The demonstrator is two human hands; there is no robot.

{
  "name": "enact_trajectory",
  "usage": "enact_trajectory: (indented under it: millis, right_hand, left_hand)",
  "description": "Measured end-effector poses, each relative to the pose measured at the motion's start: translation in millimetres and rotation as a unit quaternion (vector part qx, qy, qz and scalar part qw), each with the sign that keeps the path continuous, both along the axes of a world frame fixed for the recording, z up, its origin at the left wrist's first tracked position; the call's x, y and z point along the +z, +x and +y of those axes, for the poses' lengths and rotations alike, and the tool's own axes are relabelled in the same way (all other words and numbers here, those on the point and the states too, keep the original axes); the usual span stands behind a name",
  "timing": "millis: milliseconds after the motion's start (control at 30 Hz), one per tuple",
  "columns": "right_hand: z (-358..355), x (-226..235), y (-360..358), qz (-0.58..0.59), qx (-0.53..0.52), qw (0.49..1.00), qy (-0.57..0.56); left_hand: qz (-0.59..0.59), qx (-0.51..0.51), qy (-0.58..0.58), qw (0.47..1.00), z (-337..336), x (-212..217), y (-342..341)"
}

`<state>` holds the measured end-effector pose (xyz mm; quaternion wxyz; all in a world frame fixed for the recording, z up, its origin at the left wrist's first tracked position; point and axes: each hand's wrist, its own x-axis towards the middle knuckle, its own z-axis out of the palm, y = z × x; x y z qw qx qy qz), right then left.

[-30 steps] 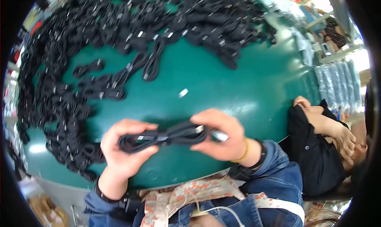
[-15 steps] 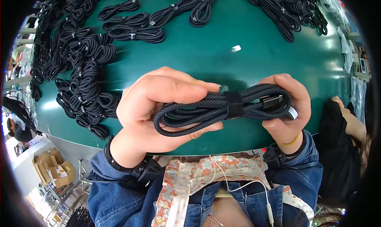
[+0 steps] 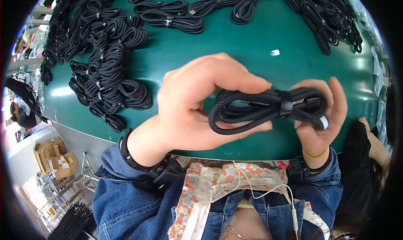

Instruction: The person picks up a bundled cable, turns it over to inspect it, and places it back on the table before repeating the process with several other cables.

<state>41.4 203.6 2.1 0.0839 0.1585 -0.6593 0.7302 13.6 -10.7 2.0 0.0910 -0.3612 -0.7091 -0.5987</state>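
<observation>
- I read the left hand (image 3: pixel 197 110) as closed on the looped end of the coiled black braided cable (image 3: pixel 260 107): the thumb lies along the top of the loops and the fingers cup them from below.
- I read the right hand (image 3: pixel 321 118) as closed on the opposite end of the same bundle, fingers wrapped behind it and the thumb in front, next to a silver connector tip (image 3: pixel 324 122) that shows at the palm.
- The black strap (image 3: pixel 286 103) wraps the bundle between the two holds, nearer the right hand and just clear of its fingers.
- To do this step well, I judge that both holds should stay light but firm, so the loops lie parallel and none slips out from under the strap.
- I would keep the thumbs off the strap itself, so its seating remains open to inspection.
- The bundle sits raised above the near edge of the green table (image 3: pixel 235 51), roughly level, in front of the denim sleeves and floral apron (image 3: pixel 210 185).
- Further out, many similar strapped cable coils (image 3: pixel 113 89) lie heaped on the left of the table and in rows along its far side.
- A small white scrap (image 3: pixel 274 52) lies alone on the bare green surface beyond the hands.
</observation>
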Motion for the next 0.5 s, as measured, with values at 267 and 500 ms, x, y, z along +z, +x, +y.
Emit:
enact_trajectory:
  millis: [267,500]
  right_hand:
    - [16,4,-16,-0.03,0.284,0.921,0.264]
    - [18,15,-13,-0.171,0.032,0.985,-0.004]
  left_hand:
    - [-0.223,0.035,0.123,0.966,-21,-4,-32]
    - [0.126,0.378,-0.421,0.815,-35,-15,-47]
